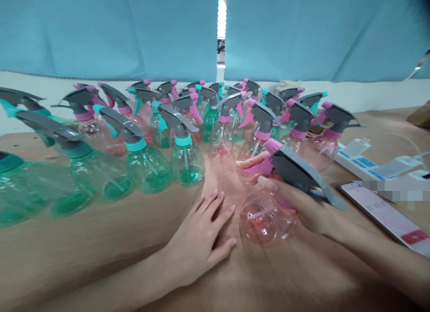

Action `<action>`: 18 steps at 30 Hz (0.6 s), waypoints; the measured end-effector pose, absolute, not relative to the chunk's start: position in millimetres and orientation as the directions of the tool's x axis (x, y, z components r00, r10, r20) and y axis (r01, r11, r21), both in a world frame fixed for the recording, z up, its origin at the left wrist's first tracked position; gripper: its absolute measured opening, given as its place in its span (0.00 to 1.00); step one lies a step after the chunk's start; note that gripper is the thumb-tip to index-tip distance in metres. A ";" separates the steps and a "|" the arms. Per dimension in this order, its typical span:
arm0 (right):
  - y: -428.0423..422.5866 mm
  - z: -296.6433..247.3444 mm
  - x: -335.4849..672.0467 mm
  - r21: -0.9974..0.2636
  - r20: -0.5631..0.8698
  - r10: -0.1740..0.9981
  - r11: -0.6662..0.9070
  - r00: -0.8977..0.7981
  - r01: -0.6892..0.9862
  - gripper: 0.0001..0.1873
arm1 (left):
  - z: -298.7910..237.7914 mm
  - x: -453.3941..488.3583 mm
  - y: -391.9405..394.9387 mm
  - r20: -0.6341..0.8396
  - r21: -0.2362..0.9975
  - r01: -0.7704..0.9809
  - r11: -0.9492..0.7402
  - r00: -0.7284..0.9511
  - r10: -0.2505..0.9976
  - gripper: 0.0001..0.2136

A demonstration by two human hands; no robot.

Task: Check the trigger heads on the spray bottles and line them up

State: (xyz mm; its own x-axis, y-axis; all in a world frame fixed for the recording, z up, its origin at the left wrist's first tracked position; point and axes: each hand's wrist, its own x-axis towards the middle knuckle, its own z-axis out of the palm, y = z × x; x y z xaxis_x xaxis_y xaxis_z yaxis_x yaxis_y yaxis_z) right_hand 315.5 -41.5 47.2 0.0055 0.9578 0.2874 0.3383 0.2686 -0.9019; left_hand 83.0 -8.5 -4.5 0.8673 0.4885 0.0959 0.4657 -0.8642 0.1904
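My right hand [285, 191] is wrapped round the neck of a clear pink spray bottle [260, 220] with a grey and pink trigger head, one finger reaching along the trigger. The bottle leans to the right, its base low over or on the table; which one I cannot tell. Just left of it, my left hand [204, 233] lies flat on the wooden table [141, 244], fingers spread, holding nothing. Closest beyond the left hand stands a green spray bottle [188, 166] with a turquoise collar. Another pink spray bottle [253, 146] is partly hidden behind the held one.
Several green and pink spray bottles fill the back and left, including a green one [144, 171]. At right lie a phone [383, 213] and a white power strip [356, 162] with plugged-in chargers. A blue curtain [101, 34] hangs behind the table.
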 end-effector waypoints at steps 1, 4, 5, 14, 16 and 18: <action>-41.5 46.7 315.9 -0.907 0.272 0.962 0.257 -0.001 0.333 0.07 | -5.0 82.9 -8.5 0.100 0.192 0.465 -0.864 0.867 0.489 0.26; -42.3 48.5 315.8 -0.912 0.265 0.964 0.262 -0.037 0.316 0.06 | -5.8 82.7 -8.1 0.107 0.199 0.466 -0.862 0.864 0.492 0.26; -42.9 50.1 315.3 -0.907 0.273 0.961 0.274 -0.047 0.319 0.07 | -5.8 82.8 -7.9 0.108 0.200 0.467 -0.861 0.863 0.493 0.26; -40.4 56.5 311.8 -0.862 0.319 0.947 0.305 -0.034 0.405 0.13 | -4.5 83.0 -7.9 0.117 0.210 0.460 -0.863 0.864 0.490 0.26; -40.1 54.6 314.2 -0.856 0.325 0.944 0.316 -0.049 0.410 0.13 | -4.7 82.6 -8.2 0.129 0.220 0.456 -0.862 0.863 0.489 0.25; -43.1 54.0 317.8 -0.838 0.321 0.947 0.287 -0.008 0.464 0.13 | -4.5 82.5 -8.5 0.129 0.221 0.454 -0.863 0.864 0.487 0.25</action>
State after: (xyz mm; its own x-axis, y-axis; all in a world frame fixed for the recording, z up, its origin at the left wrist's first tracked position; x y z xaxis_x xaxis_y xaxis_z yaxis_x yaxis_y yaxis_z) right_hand 317.8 -43.1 54.0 -0.0075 0.9472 0.3206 0.4640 0.2873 -0.8379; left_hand 82.5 -8.5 -4.5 0.8638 0.4872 0.1286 0.4539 -0.8632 0.2212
